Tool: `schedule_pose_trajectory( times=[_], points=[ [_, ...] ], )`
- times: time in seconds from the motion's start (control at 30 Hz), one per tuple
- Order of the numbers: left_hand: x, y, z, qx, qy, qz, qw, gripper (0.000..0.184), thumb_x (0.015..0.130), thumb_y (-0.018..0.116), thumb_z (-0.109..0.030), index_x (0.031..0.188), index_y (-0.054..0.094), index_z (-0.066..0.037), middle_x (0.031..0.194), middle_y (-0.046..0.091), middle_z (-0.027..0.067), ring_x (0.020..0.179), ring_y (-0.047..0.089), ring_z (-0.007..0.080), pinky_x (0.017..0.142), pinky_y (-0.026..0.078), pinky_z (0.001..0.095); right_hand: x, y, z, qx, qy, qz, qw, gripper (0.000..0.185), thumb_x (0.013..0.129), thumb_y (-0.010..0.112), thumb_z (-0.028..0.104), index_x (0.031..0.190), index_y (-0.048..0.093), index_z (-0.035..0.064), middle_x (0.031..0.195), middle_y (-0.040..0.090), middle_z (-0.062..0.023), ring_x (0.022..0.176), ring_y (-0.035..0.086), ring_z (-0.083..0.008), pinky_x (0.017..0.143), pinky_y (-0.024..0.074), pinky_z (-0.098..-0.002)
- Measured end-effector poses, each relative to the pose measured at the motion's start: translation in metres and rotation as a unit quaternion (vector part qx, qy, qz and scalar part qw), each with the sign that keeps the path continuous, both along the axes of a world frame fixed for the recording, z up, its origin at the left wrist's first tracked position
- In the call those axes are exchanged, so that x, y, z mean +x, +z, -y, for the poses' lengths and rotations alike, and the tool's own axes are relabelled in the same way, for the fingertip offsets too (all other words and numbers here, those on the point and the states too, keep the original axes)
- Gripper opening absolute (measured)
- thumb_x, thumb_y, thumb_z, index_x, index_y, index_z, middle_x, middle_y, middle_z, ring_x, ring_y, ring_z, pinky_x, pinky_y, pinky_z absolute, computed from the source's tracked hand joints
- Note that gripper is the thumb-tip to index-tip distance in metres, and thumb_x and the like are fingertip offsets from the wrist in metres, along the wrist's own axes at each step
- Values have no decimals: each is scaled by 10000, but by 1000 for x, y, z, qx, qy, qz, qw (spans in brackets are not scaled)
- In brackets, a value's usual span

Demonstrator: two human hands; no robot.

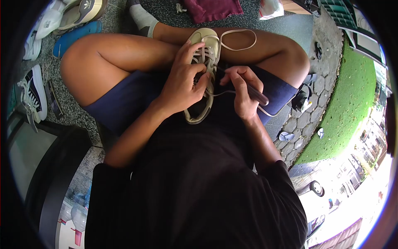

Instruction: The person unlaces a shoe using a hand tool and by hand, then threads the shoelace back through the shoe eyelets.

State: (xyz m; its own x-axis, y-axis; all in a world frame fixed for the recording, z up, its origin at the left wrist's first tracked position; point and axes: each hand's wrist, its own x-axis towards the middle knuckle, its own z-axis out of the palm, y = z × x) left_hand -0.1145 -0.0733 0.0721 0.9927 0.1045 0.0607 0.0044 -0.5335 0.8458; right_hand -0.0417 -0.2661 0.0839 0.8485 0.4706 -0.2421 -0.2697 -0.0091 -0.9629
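A beige lace-up sneaker point(209, 43) rests on my lap, toe pointing away from me. My left hand point(184, 81) grips it from the left, with fingers curled over the laces and the side near the opening. On the right of the shoe, my right hand point(244, 89) is closed around an awl-like tool with a dark rounded handle point(259, 96); its tip is hidden among the fingers and the shoe's edge. A pale lace point(238, 49) loops loosely from the shoe over my right leg. Another thin strand point(222, 93) runs between the shoe and my right hand.
Several shoes, among them a black-and-white sneaker point(38, 93), lie on the speckled floor at left, near a blue insole point(76, 38). A maroon cloth point(213, 9) lies ahead. Stone paving point(304, 118) and grass point(350, 99) stretch to the right. A dark-framed object point(62, 153) stands close at lower left.
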Motion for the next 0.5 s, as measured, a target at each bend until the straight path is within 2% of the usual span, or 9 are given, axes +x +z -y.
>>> schedule_pose_trajectory(
  times=[0.1,0.2,0.27,0.5],
  points=[
    [0,1,2,12,-6,1,1000,107,923,746,-45,905,676,34,1621,434,209,1573,308,467,1283,268,519,3,-3,-8,-91,18,87,992,173,1043,602,70,1037,721,-55,832,739,-78,749,678,-110,712,548,-271],
    [1,1,0,17,-3,-4,1000,103,922,743,-39,904,671,33,1624,432,211,1575,304,468,1283,269,521,4,-5,0,-104,28,117,987,151,1003,619,51,1005,735,-45,786,733,-88,704,680,-119,680,549,-284],
    [1,2,1,22,0,13,1000,102,860,745,-20,829,679,51,1567,464,235,1519,356,513,1252,322,556,3,-5,-1,-105,25,110,988,148,990,619,44,991,736,-47,778,729,-92,698,681,-125,677,548,-285],
    [1,2,0,21,-4,13,1000,114,873,745,-27,829,677,54,1566,459,246,1512,361,525,1250,322,566,6,-4,2,-89,49,118,988,152,994,626,45,975,736,-58,776,732,-100,695,696,-139,675,551,-287]
  ],
)
